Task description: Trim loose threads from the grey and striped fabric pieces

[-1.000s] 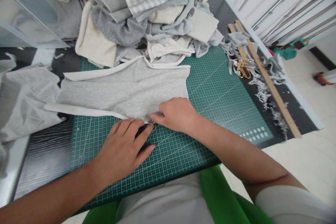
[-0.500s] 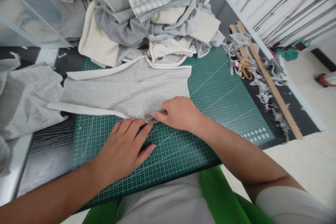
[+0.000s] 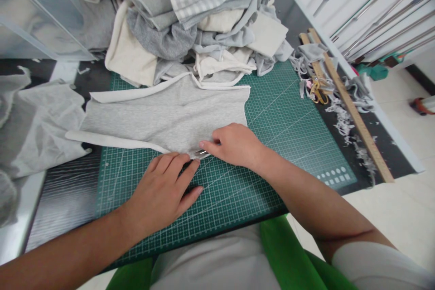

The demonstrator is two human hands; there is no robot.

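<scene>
A light grey fabric piece (image 3: 163, 118) with white binding along its edges lies spread on a green cutting mat (image 3: 258, 195). My left hand (image 3: 168, 183) rests palm down at its near edge, fingers stretched out and fingertips pressing the cloth. Just right of those fingertips, my right hand (image 3: 236, 147) is closed around small metal snips (image 3: 203, 151). Only their shiny tips show, at the near edge of the cloth; the handle is hidden in my fist.
A heap of grey, cream and striped fabric (image 3: 193, 13) stands behind the mat. To the left lies sheer pale cloth (image 3: 47, 122). Along the right table edge are a wooden ruler (image 3: 356, 118), gold-handled scissors (image 3: 318, 91) and fabric scraps (image 3: 343, 120).
My right hand has shifted slightly, and the metal tips of the snips now show more clearly. My left hand stays on the cloth edge; the whole view has drifted a little.
</scene>
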